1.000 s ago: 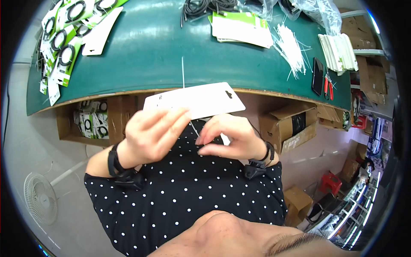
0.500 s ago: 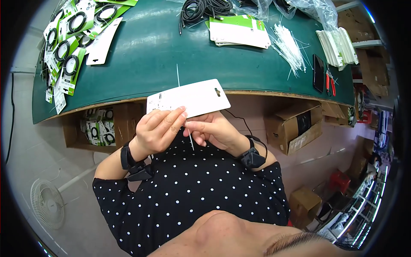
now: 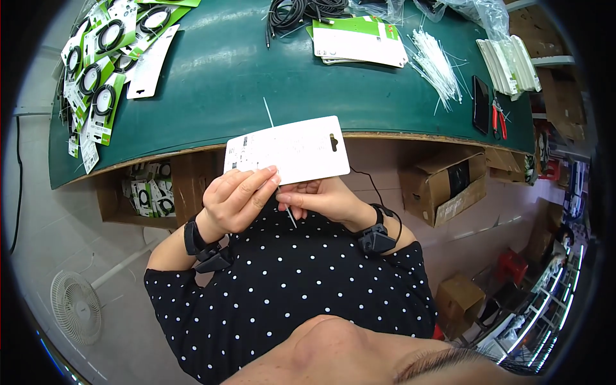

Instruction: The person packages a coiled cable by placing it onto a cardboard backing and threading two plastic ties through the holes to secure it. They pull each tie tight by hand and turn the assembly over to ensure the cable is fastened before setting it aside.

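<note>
A white packaging card [image 3: 289,151] with a hang hole is held just in front of the bench edge, its plain printed side facing up. My left hand [image 3: 240,200] is closed on the card's near edge, fingers on top. Against the near edge, my right hand [image 3: 321,200] pinches a thin white cable tie [image 3: 292,217] between thumb and fingers. One tail of the tie pokes out below the hands, and a thin white strip shows beyond the card's far edge. What lies on the card's underside is hidden.
On the green bench [image 3: 212,77] lie carded black cables [image 3: 106,99] at left, loose black cables [image 3: 305,14], stacked cards [image 3: 356,46], white cable ties [image 3: 436,64], a phone [image 3: 480,106] and red-handled cutters [image 3: 499,120]. Cardboard boxes [image 3: 443,186] stand below; a fan [image 3: 76,307] is at left.
The card has shifted slightly to the right and tilted, so more of its face shows. The tie's lower tail has swung slightly right. Both hands keep their grip.
</note>
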{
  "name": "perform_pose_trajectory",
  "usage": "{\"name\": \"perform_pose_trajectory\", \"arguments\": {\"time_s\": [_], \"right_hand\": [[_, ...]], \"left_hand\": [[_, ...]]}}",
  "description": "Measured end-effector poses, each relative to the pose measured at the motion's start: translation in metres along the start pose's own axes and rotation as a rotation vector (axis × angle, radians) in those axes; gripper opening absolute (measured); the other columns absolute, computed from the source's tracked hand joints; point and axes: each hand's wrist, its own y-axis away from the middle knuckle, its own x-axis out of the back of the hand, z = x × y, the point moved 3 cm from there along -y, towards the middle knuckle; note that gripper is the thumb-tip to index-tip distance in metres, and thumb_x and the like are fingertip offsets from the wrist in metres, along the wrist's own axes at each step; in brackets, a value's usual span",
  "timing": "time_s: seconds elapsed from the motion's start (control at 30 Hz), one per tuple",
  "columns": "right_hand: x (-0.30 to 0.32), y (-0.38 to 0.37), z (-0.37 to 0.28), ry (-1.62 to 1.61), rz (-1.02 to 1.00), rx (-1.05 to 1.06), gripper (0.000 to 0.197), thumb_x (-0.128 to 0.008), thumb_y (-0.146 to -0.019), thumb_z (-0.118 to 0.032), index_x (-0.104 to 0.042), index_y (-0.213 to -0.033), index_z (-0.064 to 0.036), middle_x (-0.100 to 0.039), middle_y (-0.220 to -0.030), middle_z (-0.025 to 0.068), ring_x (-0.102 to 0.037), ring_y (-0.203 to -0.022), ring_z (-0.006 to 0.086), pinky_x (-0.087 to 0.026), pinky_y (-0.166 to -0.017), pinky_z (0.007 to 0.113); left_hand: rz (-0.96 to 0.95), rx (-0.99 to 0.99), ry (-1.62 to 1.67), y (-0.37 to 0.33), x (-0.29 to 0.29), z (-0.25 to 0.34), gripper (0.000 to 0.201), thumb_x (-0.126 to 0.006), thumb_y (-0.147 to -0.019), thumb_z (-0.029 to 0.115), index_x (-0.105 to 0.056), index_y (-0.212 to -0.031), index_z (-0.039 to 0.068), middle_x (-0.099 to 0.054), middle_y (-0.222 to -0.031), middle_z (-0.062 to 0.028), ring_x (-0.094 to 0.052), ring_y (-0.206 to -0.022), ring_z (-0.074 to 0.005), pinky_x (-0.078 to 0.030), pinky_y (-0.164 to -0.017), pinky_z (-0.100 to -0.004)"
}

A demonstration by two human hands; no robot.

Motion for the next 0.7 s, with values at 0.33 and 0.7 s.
{"name": "perform_pose_trajectory", "arguments": {"time_s": [0.33, 0.7], "right_hand": [[0.0017, 0.0003, 0.0046, -0.120, -0.035, 0.018, 0.017, -0.070, -0.090, -0.013, -0.067, -0.100, 0.0003, -0.070, -0.081, 0.0082, -0.062, -0.059, 0.0087, -0.048, -0.050, 0.019], [-0.0006, 0.0067, -0.0021, -0.012, -0.071, -0.061, 0.019, -0.071, -0.088, -0.005, -0.064, -0.104, 0.0028, -0.069, -0.082, 0.0109, -0.064, -0.062, 0.0118, -0.051, -0.052, 0.020]], "left_hand": [[-0.008, -0.009, 0.022, 0.0000, -0.0027, -0.0008, 0.029, -0.066, -0.074, 0.006, -0.072, -0.101, 0.000, -0.072, -0.104, -0.0137, -0.067, -0.079, -0.0201, -0.050, -0.061, -0.0275], [-0.014, -0.010, -0.011, -0.0010, -0.0020, -0.0032, 0.030, -0.065, -0.074, 0.008, -0.072, -0.102, 0.000, -0.071, -0.105, -0.0129, -0.067, -0.077, -0.0174, -0.053, -0.063, -0.0266]]}}
